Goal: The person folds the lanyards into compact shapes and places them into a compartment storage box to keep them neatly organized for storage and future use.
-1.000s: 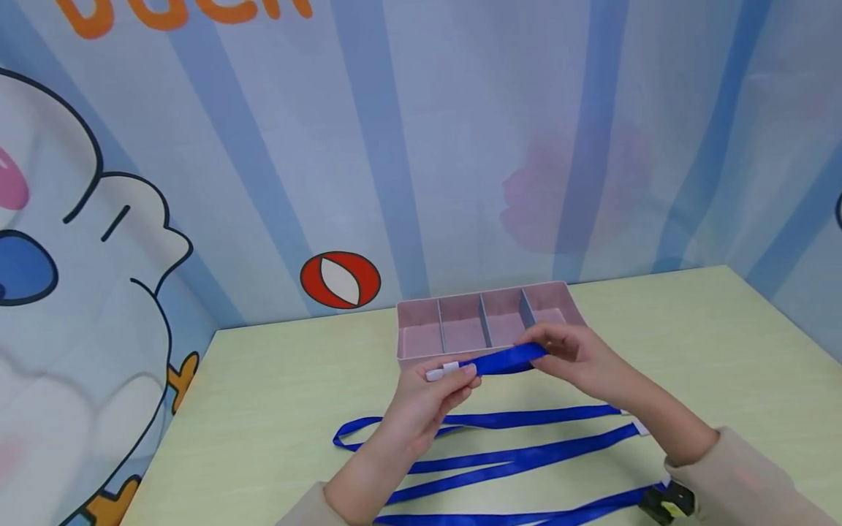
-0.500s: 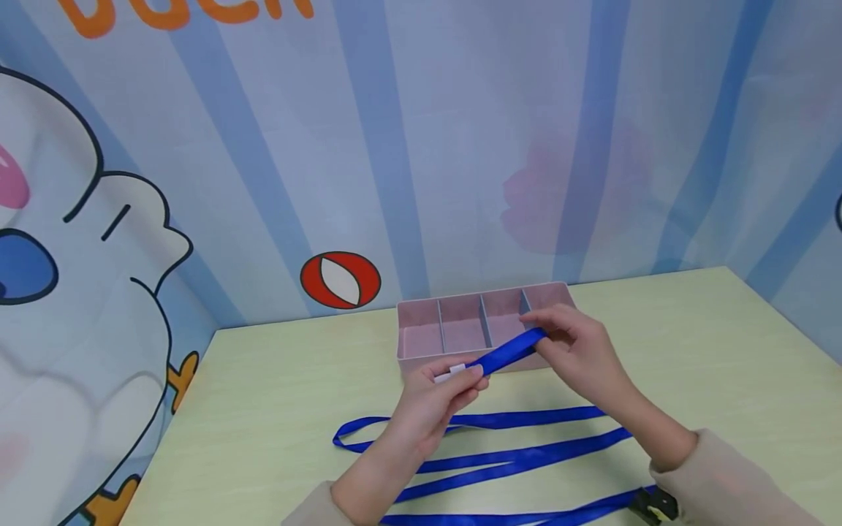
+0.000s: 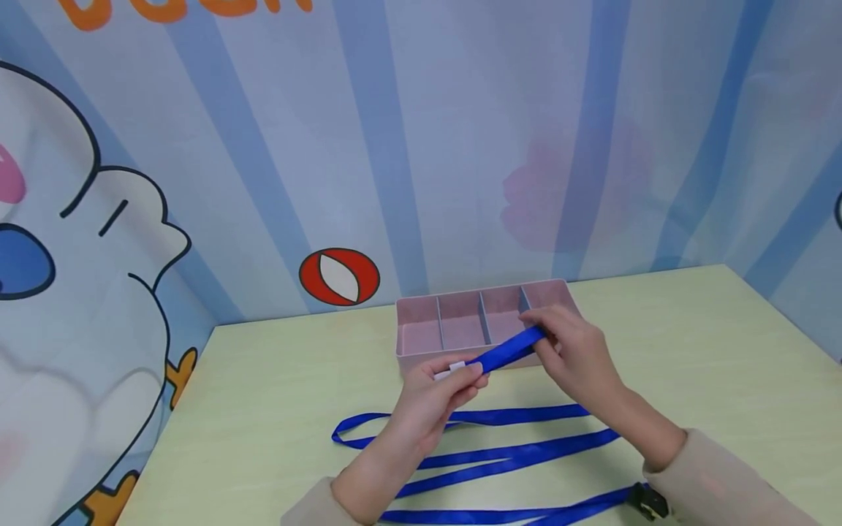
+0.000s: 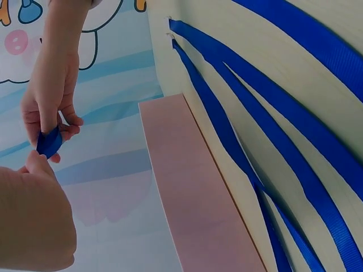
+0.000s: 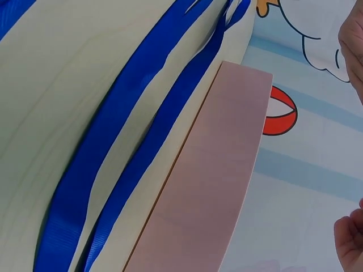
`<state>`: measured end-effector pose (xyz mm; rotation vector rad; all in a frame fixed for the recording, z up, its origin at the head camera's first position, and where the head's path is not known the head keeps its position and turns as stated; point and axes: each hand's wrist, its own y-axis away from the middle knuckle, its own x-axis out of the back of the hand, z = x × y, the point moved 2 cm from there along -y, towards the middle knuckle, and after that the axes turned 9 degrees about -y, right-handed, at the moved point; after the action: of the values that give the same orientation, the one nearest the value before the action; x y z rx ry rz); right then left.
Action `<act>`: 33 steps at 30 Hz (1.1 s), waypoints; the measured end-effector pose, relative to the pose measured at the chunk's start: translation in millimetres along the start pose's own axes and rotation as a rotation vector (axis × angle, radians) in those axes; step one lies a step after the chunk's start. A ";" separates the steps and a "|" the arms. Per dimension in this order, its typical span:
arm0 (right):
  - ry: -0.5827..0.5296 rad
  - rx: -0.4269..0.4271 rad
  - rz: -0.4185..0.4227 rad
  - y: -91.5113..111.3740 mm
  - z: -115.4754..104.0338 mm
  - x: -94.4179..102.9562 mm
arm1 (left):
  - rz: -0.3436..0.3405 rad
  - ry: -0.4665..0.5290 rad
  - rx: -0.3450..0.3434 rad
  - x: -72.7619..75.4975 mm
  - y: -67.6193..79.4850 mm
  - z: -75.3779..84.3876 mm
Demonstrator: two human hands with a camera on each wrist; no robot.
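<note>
A folded blue lanyard (image 3: 506, 352) is stretched between my two hands in front of a pink divided box (image 3: 427, 361). My left hand (image 3: 430, 405) grips its white end piece (image 3: 457, 366), thumb on top. With thumb and fingers, my right hand (image 3: 579, 358) pinches the other end, over the box's front right part. In the left wrist view the held strap (image 4: 50, 143) shows as a short blue loop between the hands. The right wrist view catches only parts of the hands at its right edge; the held lanyard is out of sight there.
More blue lanyards lie stretched across the table (image 3: 263, 416) below my hands: a far one (image 3: 513, 417), a middle one (image 3: 526, 456) and a near one (image 3: 460, 517). A small dark object (image 3: 647, 502) is at my right cuff. A printed backdrop (image 3: 460, 146) stands behind.
My right hand has risen slightly and turned over, still pinching the lanyard, so the strap now slants upward to the right. The left hand has shifted a little to the right.
</note>
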<state>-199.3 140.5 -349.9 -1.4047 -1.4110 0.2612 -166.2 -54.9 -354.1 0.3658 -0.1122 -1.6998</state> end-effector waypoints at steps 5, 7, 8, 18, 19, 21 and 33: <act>-0.091 -0.142 -0.105 0.3 2.5 3.5 | 0.006 -0.035 -0.011 3.8 -2.3 1.9; -0.189 -0.241 -0.168 0.4 4.1 5.6 | 0.013 -0.041 -0.014 6.0 -3.9 1.9; -0.249 -0.292 -0.200 0.3 4.7 6.6 | 0.016 -0.041 -0.016 7.1 -4.9 1.7; -0.667 -0.666 -0.412 0.4 9.9 18.3 | 0.028 -0.037 -0.031 15.1 -11.3 1.2; -0.698 -0.675 -0.427 1.1 10.5 19.1 | 0.030 -0.039 -0.032 15.7 -11.6 1.4; -0.759 -0.678 -0.448 2.3 11.8 20.1 | 0.030 -0.048 -0.037 16.5 -12.0 2.1; -0.712 -0.826 -0.237 3.2 10.4 15.4 | 0.034 -0.101 -0.060 15.2 -11.7 1.6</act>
<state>-201.1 159.2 -348.7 -1.8657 -2.4375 -0.0008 -179.6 -68.0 -358.6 0.2323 -0.1409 -1.6843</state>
